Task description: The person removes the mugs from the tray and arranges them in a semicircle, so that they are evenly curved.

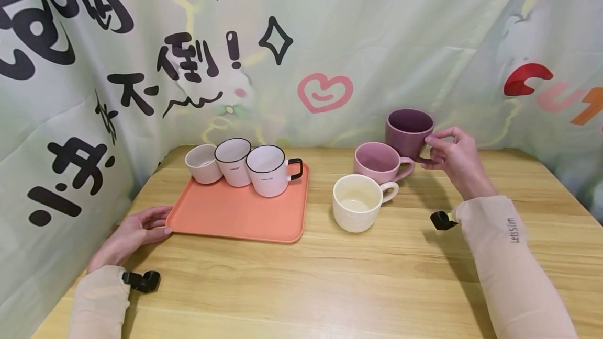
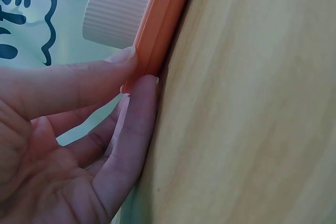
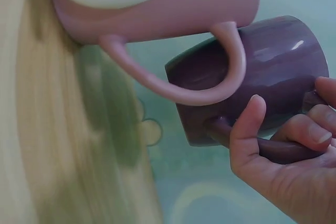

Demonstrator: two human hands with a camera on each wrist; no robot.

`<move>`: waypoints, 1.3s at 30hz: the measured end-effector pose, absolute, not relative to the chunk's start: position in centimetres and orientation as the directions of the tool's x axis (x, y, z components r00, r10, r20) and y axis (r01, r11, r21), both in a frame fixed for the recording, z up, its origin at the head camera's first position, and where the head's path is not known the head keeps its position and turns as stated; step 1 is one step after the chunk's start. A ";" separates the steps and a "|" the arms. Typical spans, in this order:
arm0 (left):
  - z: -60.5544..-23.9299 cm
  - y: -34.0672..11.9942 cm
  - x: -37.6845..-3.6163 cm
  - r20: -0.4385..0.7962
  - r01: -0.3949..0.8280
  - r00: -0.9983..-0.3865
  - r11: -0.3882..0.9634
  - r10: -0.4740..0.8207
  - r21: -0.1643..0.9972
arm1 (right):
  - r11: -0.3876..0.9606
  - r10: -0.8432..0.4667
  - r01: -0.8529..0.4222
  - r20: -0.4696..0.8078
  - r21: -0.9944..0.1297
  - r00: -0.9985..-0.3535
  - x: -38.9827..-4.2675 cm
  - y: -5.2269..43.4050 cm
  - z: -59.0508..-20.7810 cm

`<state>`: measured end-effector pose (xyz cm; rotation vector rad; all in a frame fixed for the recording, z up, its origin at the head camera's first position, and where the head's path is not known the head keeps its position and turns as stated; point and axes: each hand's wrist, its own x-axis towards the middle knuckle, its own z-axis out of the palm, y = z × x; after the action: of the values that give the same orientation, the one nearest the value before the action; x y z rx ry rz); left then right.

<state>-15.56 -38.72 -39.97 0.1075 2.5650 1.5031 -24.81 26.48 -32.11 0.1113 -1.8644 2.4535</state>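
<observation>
My right hand [image 1: 454, 158] grips the handle of a dark purple mug [image 1: 409, 132]. In the right wrist view, that mug [image 3: 247, 77] appears lifted off the tabletop, with fingers curled round its handle. Just in front of it stands a pink mug [image 1: 377, 162], and nearer still a cream mug [image 1: 356, 208]. My left hand [image 1: 134, 234] holds the near left corner of an orange tray [image 1: 235, 221]. The left wrist view shows the thumb and a finger against the tray's rim [image 2: 157, 30]. A small white cup [image 1: 204, 166] and two black-rimmed white mugs [image 1: 234, 164] stand on the tray.
The wooden table [image 1: 282, 286] carries everything. Close behind and along the left side hangs a printed curtain [image 1: 377, 30]. A small black wrist camera [image 1: 443, 220] sticks out from the right sleeve, another [image 1: 143, 281] from the left one.
</observation>
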 end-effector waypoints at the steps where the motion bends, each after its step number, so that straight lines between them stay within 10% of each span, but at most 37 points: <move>1: -40.0 -38.7 -15.5 -0.107 -0.022 -0.983 0.488 0.147 0.873 | -0.263 0.004 -0.087 0.089 -0.961 -0.996 -24.9 26.5 -32.2; 39: -40.1 -38.8 -15.6 -0.100 -0.007 -0.982 0.506 0.157 0.863 | -0.243 -0.068 0.004 0.013 -0.970 -0.998 -27.3 30.4 -36.4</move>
<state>-15.63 -38.80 -40.13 0.1297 2.5789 1.4783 -27.32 30.38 -36.36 0.0829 -1.9606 2.5121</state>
